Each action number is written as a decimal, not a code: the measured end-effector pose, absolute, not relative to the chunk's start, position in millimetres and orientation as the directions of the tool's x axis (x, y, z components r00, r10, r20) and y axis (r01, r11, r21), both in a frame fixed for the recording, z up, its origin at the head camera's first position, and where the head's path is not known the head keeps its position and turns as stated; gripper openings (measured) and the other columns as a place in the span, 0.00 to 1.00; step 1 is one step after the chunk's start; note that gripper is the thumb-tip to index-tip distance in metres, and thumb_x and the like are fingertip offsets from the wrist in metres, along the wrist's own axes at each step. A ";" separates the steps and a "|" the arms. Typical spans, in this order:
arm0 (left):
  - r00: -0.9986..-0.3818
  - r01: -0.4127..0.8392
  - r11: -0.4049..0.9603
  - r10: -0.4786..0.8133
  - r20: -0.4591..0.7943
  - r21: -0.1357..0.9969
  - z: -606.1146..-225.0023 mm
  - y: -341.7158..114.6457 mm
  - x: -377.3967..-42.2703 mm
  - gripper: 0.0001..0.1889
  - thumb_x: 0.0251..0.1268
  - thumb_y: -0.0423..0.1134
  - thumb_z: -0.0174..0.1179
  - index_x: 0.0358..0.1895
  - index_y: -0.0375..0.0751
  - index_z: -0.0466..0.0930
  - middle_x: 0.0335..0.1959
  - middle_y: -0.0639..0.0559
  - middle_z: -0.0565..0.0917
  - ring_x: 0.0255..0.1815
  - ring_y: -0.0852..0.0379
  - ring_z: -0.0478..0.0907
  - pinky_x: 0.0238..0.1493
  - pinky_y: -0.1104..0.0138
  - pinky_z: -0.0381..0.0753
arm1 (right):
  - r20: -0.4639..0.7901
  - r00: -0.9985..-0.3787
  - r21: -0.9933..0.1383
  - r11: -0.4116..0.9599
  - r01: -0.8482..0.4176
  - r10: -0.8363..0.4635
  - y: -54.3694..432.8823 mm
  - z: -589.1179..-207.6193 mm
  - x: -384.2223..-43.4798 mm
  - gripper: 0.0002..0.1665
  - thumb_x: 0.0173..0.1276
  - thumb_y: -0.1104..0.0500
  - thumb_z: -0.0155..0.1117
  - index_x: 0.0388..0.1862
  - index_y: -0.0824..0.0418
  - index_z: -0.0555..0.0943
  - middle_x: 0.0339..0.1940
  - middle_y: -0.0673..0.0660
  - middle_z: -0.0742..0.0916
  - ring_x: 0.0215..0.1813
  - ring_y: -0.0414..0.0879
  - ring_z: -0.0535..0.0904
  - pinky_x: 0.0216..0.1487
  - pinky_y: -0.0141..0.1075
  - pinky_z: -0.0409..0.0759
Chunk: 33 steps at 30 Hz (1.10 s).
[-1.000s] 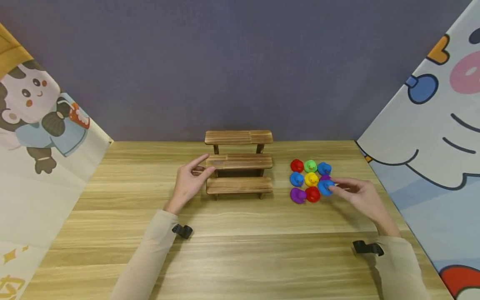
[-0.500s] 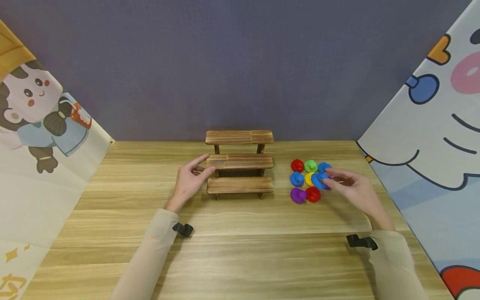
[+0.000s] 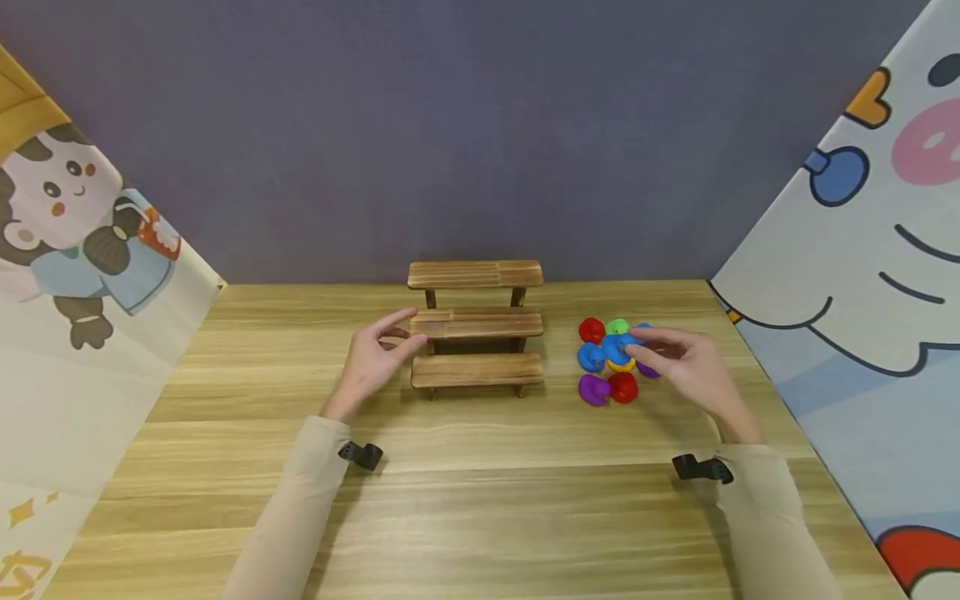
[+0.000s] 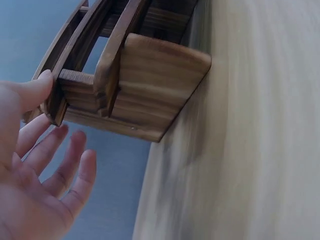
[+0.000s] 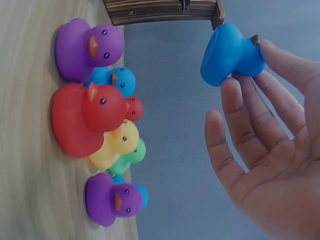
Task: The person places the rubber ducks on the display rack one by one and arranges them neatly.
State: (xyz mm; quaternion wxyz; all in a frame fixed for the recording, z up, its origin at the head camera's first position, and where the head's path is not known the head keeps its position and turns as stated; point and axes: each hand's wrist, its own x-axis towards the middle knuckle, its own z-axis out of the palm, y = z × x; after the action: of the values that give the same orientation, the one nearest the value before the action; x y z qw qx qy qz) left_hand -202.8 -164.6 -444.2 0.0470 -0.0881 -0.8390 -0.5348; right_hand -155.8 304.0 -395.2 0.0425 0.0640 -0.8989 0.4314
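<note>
My right hand [image 3: 692, 365] pinches a blue rubber duck [image 5: 222, 55] between thumb and fingertips, raised above the other ducks. In the right wrist view its flat base faces left and the other fingers spread loosely. Below it, a yellow duck [image 3: 621, 367] is mostly covered in the head view. Around that sit a red duck [image 3: 591, 330], a green duck [image 3: 618, 327], a purple duck [image 3: 594, 389] and several more. My left hand [image 3: 371, 360] holds the left end of the middle step of a three-step wooden stand [image 3: 480, 371], thumb at the front edge, index finger at the back.
The wooden table [image 3: 480, 517] ends at a dark grey wall [image 3: 480, 142] close behind the stand. Printed cartoon panels rise on both sides, one on the left [image 3: 82, 225] and one on the right [image 3: 862, 275]. The ducks stand to the right of the stand.
My right hand has lifted the blue duck from the right side of the group and carried it left, over the yellow duck. The left hand stays at the stand.
</note>
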 end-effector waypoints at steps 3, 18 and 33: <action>-0.978 0.209 0.395 0.100 0.184 0.895 -446.3 -164.6 -203.1 0.27 0.74 0.48 0.70 0.73 0.50 0.80 0.68 0.43 0.84 0.60 0.43 0.83 0.60 0.49 0.85 | 0.147 -0.984 -0.775 0.606 -0.179 -0.103 298.8 -393.9 -158.2 0.24 0.77 0.47 0.71 0.64 0.60 0.87 0.61 0.63 0.90 0.46 0.29 0.86 0.46 0.24 0.84; -0.983 0.180 0.329 0.083 0.161 0.927 -450.8 -164.8 -202.4 0.27 0.75 0.48 0.69 0.74 0.48 0.79 0.65 0.36 0.85 0.52 0.42 0.87 0.45 0.72 0.85 | 0.164 -0.979 -0.798 0.567 -0.205 -0.123 273.3 -384.4 -168.6 0.22 0.77 0.48 0.71 0.63 0.58 0.88 0.58 0.63 0.91 0.41 0.31 0.86 0.41 0.25 0.84; -0.980 0.199 0.304 0.075 0.185 0.932 -452.3 -157.8 -202.3 0.26 0.76 0.45 0.68 0.74 0.46 0.79 0.38 0.29 0.89 0.34 0.41 0.83 0.28 0.70 0.75 | 0.228 -0.956 -0.796 0.531 -0.291 -0.183 250.5 -374.2 -183.4 0.21 0.77 0.50 0.71 0.63 0.56 0.88 0.55 0.61 0.92 0.41 0.34 0.89 0.45 0.28 0.86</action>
State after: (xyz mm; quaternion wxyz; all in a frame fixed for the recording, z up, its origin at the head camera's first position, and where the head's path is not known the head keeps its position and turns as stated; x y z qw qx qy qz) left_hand -202.3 -157.8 -452.3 0.0531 -0.0853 -0.8056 -0.5839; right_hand -183.4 250.5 -374.2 0.0582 0.1360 -0.8730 0.4648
